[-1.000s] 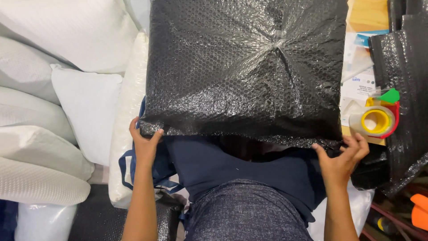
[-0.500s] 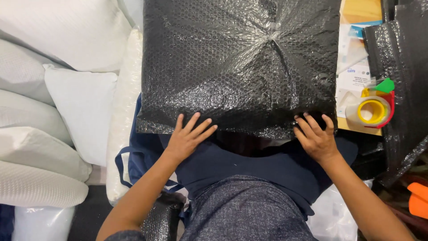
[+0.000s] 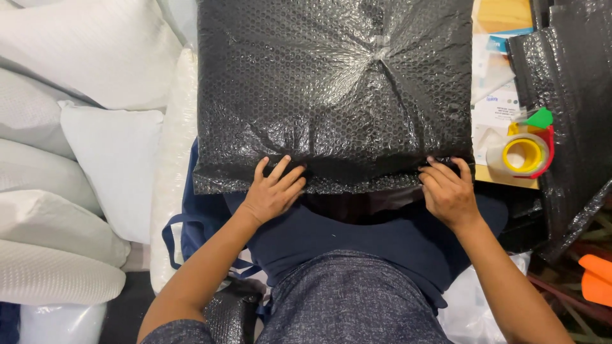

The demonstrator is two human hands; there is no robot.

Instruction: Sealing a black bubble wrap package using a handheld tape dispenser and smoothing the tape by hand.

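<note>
Black bubble-wrap parcel (image 3: pixel 331 89) fills the centre, its near edge over your lap. White pillows (image 3: pixel 76 127) lie left. Your left hand (image 3: pixel 273 191) and right hand (image 3: pixel 449 194) press that edge, fingers spread flat. Tape dispenser (image 3: pixel 524 151) sits right.

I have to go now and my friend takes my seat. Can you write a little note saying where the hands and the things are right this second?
Left hand: flat, fingers spread, pressing on the near edge of the black bubble-wrap package; no closed grip.
Right hand: fingers curled over the same near edge, further right; whether it pinches the wrap cannot be told.
The package lies in front of the person, its wrap gathered to a pucker near the top middle.
A tape dispenger with a yellow core sits to the right, untouched.
White pillows are stacked on the left.
Done: wrap covers the top face.
Left: the near edge looks loose, with no tape seen on it.
</note>
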